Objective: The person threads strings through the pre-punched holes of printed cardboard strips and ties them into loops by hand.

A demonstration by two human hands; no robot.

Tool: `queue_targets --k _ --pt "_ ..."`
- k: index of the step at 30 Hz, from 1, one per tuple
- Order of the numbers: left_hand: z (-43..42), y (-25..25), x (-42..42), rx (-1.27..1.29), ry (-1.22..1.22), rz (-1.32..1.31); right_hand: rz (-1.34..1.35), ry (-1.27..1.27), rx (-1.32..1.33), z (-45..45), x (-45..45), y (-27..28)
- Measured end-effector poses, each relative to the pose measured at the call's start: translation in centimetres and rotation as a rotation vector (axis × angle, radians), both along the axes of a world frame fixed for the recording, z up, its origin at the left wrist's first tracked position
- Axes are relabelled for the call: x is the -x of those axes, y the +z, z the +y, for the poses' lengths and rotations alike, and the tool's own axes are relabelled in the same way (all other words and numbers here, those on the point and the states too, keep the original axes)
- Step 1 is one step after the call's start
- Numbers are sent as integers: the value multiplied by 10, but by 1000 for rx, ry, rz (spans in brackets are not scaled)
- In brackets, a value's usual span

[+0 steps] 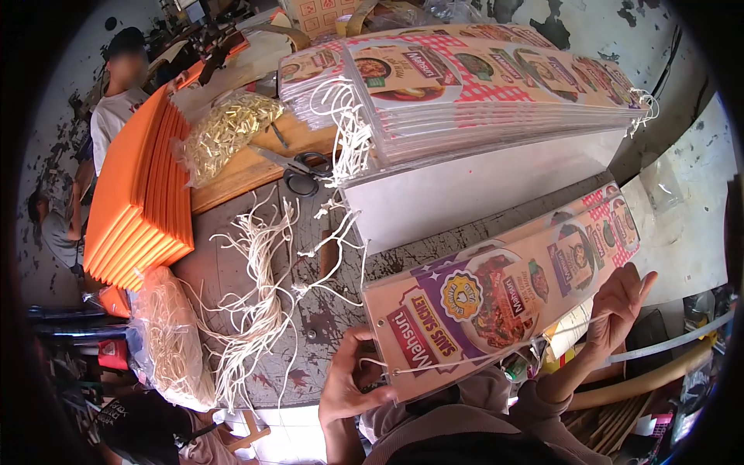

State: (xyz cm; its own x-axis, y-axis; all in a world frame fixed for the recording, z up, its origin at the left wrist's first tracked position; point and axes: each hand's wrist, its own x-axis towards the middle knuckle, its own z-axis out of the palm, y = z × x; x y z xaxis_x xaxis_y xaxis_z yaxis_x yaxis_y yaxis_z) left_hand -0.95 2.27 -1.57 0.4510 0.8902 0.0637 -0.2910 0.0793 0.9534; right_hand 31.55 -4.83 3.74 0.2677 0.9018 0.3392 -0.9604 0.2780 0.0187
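A printed banner (480,310) with a "Mahsun" label lies at the table's front edge, one end toward me. My left hand (355,380) grips its near left corner, thumb below and fingers curled at the edge, by a white string. My right hand (616,306) is raised over the banner's right part, its fingers pinching the white string (465,361), which runs taut across the banner from the left corner. Behind it stands a thick stack of similar printed banners (496,77) with knotted white strings hanging from its corners.
Loose white strings (256,294) lie on the table (325,372) beside a bag of strings (170,341). Orange folded sheets (143,194), a bag of small gold pieces (232,132) and scissors (298,170) are farther back. One person (120,93) stands at the back left; another sits front left.
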Motion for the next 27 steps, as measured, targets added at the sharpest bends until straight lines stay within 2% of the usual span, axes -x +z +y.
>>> queue_targets --k 2,3,4,6,7,8,9,10,13,16,21,27 --pt "0 -4 1 -20 -35 -22 -70 -126 72 14 26 11" --pt "1 -8 3 -43 -61 -26 -268 -176 151 16 33 6" --pt "1 -4 3 -45 -57 -24 -560 -220 196 26 50 13" --pt "-2 10 -3 378 16 -270 -1175 -358 246 48 85 25" --pt "-1 13 -6 364 62 -229 -1373 -342 426 51 105 37" --pt "-2 16 -11 362 66 -229 -1667 -433 334 58 114 38" --pt "-3 18 -16 357 164 -114 -1958 -527 226 64 119 38" --pt "-4 18 -20 352 261 1 -1955 -527 222 68 125 36" --pt "-2 22 -21 284 267 105 -2127 -749 -13 73 136 26" --pt "0 22 -23 270 271 140 -2262 -658 -126 73 137 30" --pt "1 15 -22 220 264 80 -2353 -679 -169 73 140 26" --pt "2 23 -21 274 270 176 -2399 -740 -178 74 141 26"
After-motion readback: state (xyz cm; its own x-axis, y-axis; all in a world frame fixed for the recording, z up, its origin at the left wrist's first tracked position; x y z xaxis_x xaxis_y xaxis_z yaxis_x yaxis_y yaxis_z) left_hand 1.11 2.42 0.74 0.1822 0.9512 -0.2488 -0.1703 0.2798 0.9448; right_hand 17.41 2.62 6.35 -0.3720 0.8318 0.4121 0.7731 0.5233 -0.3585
